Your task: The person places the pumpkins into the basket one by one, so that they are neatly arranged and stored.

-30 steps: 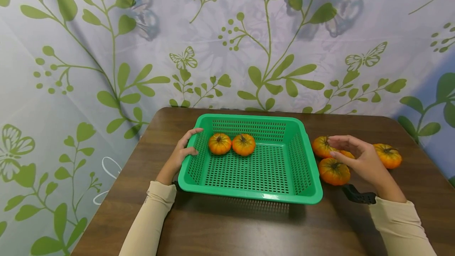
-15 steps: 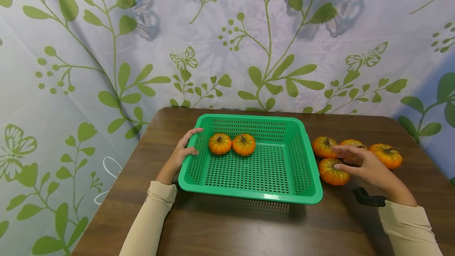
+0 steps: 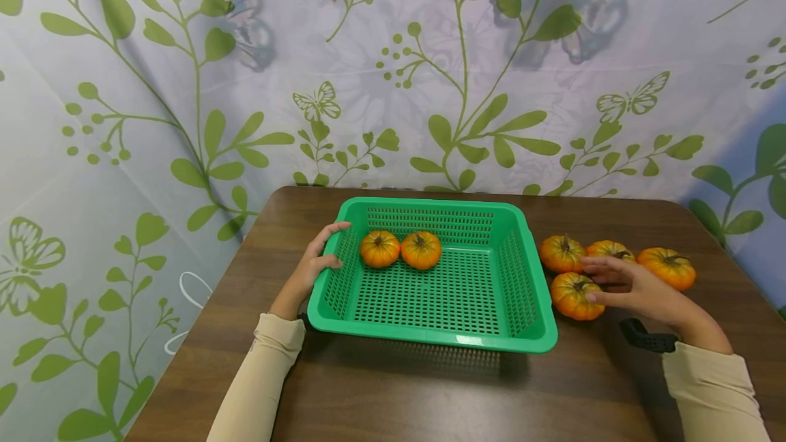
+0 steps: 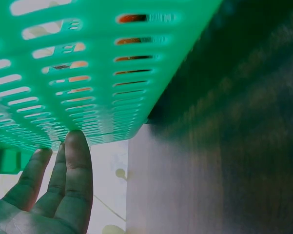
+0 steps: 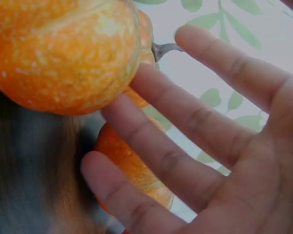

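Observation:
A green plastic basket [image 3: 430,342] with slotted walls stands on the table. Two small orange pumpkins, a left one [image 3: 379,249] and a right one [image 3: 421,250], sit inside it at the back left. My left hand [image 3: 305,270] holds the basket's left rim, thumb over the edge; in the left wrist view several fingers [image 4: 75,180] lie along the outer wall. My right hand [image 3: 641,290] is at the nearest loose pumpkin [image 3: 572,297], its thumb overlapping that pumpkin's right side. In the right wrist view its spread fingers [image 5: 173,158] reach beside the pumpkin; firm contact is unclear.
Behind the nearest loose pumpkin lie a left pumpkin [image 3: 561,253], a middle pumpkin [image 3: 609,249] and a right pumpkin [image 3: 668,267], right of the basket. A patterned cloth [image 3: 393,121] hangs behind the brown table [image 3: 393,401].
My right hand has moved right and down, from over the rear loose pumpkins to the side of the nearest one. The left hand and basket stay put.

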Demonstrator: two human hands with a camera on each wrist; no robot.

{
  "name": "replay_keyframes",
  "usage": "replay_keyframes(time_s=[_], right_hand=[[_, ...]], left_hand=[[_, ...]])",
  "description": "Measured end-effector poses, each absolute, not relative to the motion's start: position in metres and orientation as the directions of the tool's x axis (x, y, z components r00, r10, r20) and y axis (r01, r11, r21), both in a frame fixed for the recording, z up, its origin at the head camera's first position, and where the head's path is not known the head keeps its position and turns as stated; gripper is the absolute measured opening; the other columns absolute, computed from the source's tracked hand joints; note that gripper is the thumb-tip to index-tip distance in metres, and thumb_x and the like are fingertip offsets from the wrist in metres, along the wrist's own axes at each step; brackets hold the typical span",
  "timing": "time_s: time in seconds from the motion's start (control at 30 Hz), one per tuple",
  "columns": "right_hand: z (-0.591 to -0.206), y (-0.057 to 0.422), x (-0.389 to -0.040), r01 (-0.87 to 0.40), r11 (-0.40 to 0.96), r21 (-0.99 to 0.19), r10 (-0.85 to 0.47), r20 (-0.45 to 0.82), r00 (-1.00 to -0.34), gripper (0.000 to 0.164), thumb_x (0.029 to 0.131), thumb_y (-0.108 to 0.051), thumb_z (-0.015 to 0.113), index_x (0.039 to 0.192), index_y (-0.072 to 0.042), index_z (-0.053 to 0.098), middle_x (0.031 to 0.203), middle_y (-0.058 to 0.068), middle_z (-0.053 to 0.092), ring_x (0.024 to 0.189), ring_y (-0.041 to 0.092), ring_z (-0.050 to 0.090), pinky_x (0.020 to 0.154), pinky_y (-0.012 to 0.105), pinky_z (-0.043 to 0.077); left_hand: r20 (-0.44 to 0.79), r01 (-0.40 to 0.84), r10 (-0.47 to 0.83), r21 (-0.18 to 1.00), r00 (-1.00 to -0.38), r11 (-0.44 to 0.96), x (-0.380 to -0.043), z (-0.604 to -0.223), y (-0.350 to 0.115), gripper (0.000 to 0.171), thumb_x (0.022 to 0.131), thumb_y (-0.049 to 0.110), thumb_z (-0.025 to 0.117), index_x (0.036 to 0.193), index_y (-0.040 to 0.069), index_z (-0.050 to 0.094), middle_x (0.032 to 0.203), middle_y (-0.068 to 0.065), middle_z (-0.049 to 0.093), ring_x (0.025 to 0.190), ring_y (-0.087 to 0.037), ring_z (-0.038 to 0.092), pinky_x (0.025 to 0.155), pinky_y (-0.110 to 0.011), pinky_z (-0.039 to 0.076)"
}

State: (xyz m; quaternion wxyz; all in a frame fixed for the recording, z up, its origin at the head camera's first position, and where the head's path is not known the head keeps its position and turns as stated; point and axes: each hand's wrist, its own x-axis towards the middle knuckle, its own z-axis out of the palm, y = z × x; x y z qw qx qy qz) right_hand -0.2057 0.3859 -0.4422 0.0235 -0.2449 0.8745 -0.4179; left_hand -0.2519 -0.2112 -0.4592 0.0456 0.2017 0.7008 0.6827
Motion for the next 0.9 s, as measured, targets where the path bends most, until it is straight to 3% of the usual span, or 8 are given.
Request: replay_keyframes(time_s=[0.23,0.3,0.47,0.53,0.6,0.8,0.83,0.9], right_hand=[[-0.450,0.391,-0.209,-0.412,0.496,-0.764,-0.492,0.143,-0.859,0.072,0.090,0.010,0.077,0.143,-0.036,0.061,0.133,-0.033,0.057,0.110,-0.009,0.060,0.081,0.018,0.055],[-0.451,0.391,-0.208,-0.401,0.500,-0.768,-0.488,0.132,-0.863,0.069,0.090,0.009,0.077,0.144,-0.032,0.061,0.133,-0.033,0.057,0.110,-0.009,0.060,0.081,0.018,0.055],[-0.453,0.392,-0.207,-0.351,0.503,-0.790,-0.477,0.086,-0.875,0.059,0.093,0.007,0.075,0.148,0.000,0.058,0.134,-0.031,0.055,0.112,-0.010,0.058,0.081,0.021,0.056],[-0.455,0.392,-0.207,-0.334,0.512,-0.792,-0.471,0.067,-0.880,0.059,0.094,0.006,0.075,0.149,0.007,0.054,0.138,-0.018,0.056,0.113,-0.010,0.058,0.082,0.021,0.056],[-0.456,0.393,-0.207,-0.325,0.507,-0.799,-0.473,0.058,-0.879,0.061,0.094,0.006,0.075,0.150,0.007,0.053,0.139,-0.011,0.055,0.114,-0.010,0.058,0.083,0.021,0.056],[-0.460,0.393,-0.207,-0.300,0.510,-0.806,-0.479,0.024,-0.878,0.065,0.095,0.005,0.074,0.156,-0.003,0.052,0.146,0.038,0.051,0.114,-0.010,0.059,0.082,0.022,0.056],[-0.460,0.394,-0.207,-0.303,0.514,-0.803,-0.481,0.023,-0.877,0.066,0.095,0.005,0.074,0.156,-0.003,0.052,0.146,0.041,0.048,0.114,-0.010,0.059,0.082,0.022,0.056],[-0.462,0.396,-0.207,-0.305,0.515,-0.801,-0.479,0.025,-0.877,0.067,0.094,0.005,0.075,0.156,-0.003,0.052,0.146,0.028,0.054,0.115,-0.010,0.058,0.083,0.022,0.056]], left_hand=[[0.205,0.215,0.342,0.977,-0.917,-0.010,-0.252,-0.459,-0.211,0.081,0.081,-0.003,0.053,0.160,-0.007,0.036,0.154,-0.036,0.042,0.108,-0.028,0.057,0.084,-0.030,0.054],[0.205,0.214,0.342,0.977,-0.917,-0.010,-0.252,-0.459,-0.211,0.081,0.081,-0.003,0.053,0.160,-0.007,0.036,0.154,-0.036,0.042,0.108,-0.029,0.057,0.084,-0.030,0.054],[0.205,0.215,0.342,0.977,-0.917,-0.008,-0.252,-0.459,-0.211,0.081,0.081,-0.003,0.053,0.160,-0.007,0.036,0.155,-0.036,0.041,0.110,-0.032,0.057,0.084,-0.030,0.054],[0.203,0.213,0.343,0.977,-0.917,-0.009,-0.251,-0.459,-0.211,0.080,0.082,-0.003,0.054,0.160,-0.007,0.036,0.154,-0.036,0.041,0.110,-0.032,0.057,0.085,-0.030,0.055],[0.201,0.211,0.342,0.977,-0.918,-0.009,-0.251,-0.459,-0.211,0.080,0.082,-0.002,0.054,0.160,-0.007,0.037,0.154,-0.036,0.042,0.110,-0.032,0.057,0.085,-0.031,0.055],[0.210,0.221,0.342,0.975,-0.916,-0.008,-0.252,-0.460,-0.211,0.080,0.082,-0.002,0.053,0.160,-0.007,0.037,0.152,-0.036,0.042,0.110,-0.031,0.057,0.085,-0.030,0.055],[0.214,0.225,0.341,0.974,-0.915,-0.007,-0.252,-0.460,-0.211,0.080,0.082,-0.002,0.053,0.160,-0.008,0.037,0.151,-0.037,0.042,0.109,-0.030,0.057,0.085,-0.030,0.054],[0.216,0.228,0.339,0.974,-0.915,-0.004,-0.252,-0.460,-0.211,0.080,0.081,-0.002,0.053,0.159,-0.008,0.037,0.151,-0.037,0.043,0.109,-0.029,0.056,0.085,-0.030,0.054]])
